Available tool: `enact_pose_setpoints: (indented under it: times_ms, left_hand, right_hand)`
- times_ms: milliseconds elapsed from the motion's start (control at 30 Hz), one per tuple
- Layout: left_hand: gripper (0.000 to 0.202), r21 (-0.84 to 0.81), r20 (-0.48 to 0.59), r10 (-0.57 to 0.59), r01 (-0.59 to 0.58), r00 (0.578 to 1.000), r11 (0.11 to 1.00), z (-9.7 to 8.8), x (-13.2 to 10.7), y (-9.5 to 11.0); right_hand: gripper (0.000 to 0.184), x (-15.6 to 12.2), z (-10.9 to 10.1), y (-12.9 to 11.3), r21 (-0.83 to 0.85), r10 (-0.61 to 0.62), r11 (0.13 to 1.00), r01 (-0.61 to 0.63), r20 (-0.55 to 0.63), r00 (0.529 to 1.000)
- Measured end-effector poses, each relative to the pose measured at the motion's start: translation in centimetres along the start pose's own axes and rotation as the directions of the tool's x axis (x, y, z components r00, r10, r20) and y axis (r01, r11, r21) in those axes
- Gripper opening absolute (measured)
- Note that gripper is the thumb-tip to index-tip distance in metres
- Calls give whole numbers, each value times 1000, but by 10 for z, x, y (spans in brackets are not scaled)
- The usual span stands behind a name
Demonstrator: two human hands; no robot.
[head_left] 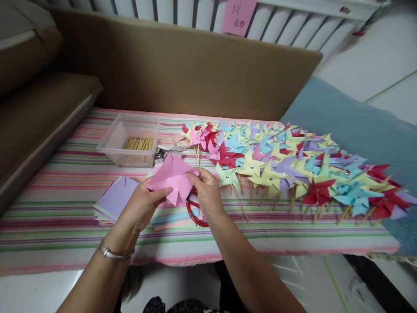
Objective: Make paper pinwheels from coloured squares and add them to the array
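Observation:
Both my hands hold a pink paper square [174, 174] with slits cut in from its corners. My left hand [143, 202] pinches its lower left edge, thumb on top. With closed fingers my right hand [206, 189] grips the right corner. Just below the paper, the red handle of a pair of scissors [195, 215] shows on the cloth; the blades are hidden. A stack of coloured paper squares [117, 198], lilac on top, lies left of my left hand. To the right of my right hand, a light green pinwheel [227, 176] on a stick rests on the cloth.
Many finished paper pinwheels [283, 169] cover the right half of the striped cloth [65, 208]. A clear plastic box [110, 150] holds short wooden sticks [138, 144]. A small round clear container [180, 141] stands beside it. Behind rises a brown padded board [182, 74]; brown cushions [42, 121] are at left.

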State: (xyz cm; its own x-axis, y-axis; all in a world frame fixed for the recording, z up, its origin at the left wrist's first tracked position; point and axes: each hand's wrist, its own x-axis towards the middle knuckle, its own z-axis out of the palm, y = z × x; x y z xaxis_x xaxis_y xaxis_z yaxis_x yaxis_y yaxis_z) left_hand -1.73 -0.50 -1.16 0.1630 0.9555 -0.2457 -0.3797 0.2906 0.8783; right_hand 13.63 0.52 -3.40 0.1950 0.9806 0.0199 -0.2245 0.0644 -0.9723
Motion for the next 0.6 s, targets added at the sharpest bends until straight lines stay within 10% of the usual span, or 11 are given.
enact_pose_setpoints:
  times_ms: [467, 600]
  left_hand:
    - [33, -95, -199, 10, -29, 980, 995, 2, 1, -3]
    - [29, -143, -296, 79, -126, 952, 982, -4, 3, 7]
  right_hand:
    - [24, -2, 2, -2, -73, -20, 997, 30, 129, 991]
    - [32, -2, -12, 1, -508, -2, 858, 78, 149, 989]
